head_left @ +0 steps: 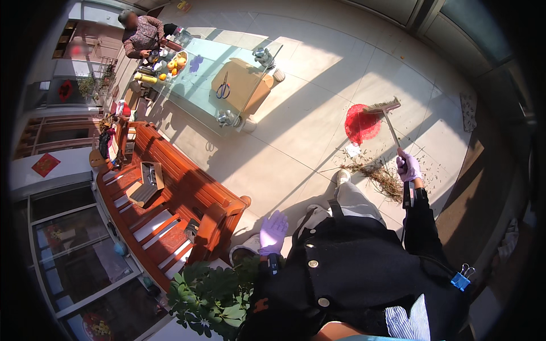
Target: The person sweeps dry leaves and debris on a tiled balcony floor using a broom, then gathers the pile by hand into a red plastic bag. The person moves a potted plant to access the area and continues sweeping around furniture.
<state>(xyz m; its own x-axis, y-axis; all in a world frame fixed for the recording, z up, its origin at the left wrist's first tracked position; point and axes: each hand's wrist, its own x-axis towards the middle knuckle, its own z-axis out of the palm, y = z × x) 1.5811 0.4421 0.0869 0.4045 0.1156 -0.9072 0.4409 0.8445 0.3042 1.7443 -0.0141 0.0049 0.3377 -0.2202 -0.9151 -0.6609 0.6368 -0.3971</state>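
Observation:
In a lilac glove, my right hand (409, 167) is closed round the handle of a broom (391, 126). The bristle head of the broom reaches the far edge of a round red sheet or bag (359, 126) on the tiled floor. Between that red piece and my feet lies a heap of dry stalks and leaves (382, 177), with bits scattered to the right. A small white scrap (352, 150) rests at the near edge of the red piece. My left hand (273, 232), also gloved in lilac, holds nothing and has its fingers spread, above the floor beside the wooden bench.
A reddish wooden bench (170, 165) with an open cardboard box (147, 184) stands left. Beyond it is a glass table (190, 94) bearing cardboard, scissors (223, 88) and fruit (176, 63). Another person (142, 35) is at its far end. A leafy plant (210, 298) stands near left.

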